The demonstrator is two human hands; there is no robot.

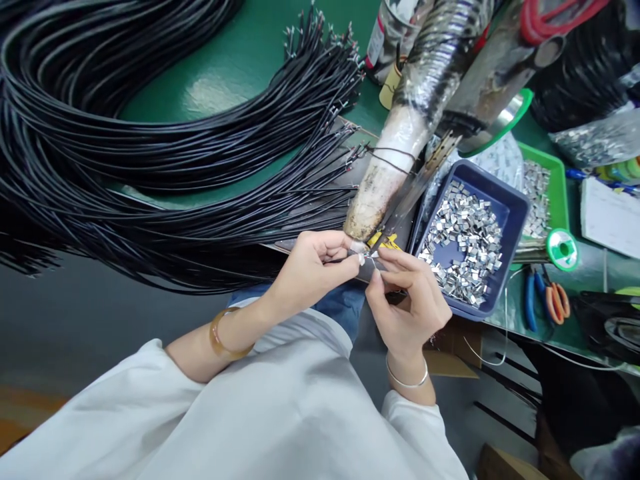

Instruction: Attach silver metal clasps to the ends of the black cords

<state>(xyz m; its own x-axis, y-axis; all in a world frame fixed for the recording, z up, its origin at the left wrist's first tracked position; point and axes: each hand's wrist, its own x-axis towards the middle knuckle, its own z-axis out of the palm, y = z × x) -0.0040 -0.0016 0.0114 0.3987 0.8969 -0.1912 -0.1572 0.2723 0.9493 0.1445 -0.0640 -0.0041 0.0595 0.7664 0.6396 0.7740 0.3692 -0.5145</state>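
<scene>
My left hand is closed in a pinch around the end of a black cable, its thumb and forefinger hiding most of it. Thin wire ends stick out between my two hands. My right hand pinches a fine pale wire there with thumb and fingertips. Just above the fingers are the mouth of a taped duct hose and a yellow clip-like piece. A large bundle of black cables with stripped ends curves in from the left.
A blue bin of small metal shells stands right of my right hand, with a green bin behind it. A soldering iron-like tool slants beside the hose. Pliers and a green-ended spool lie further right.
</scene>
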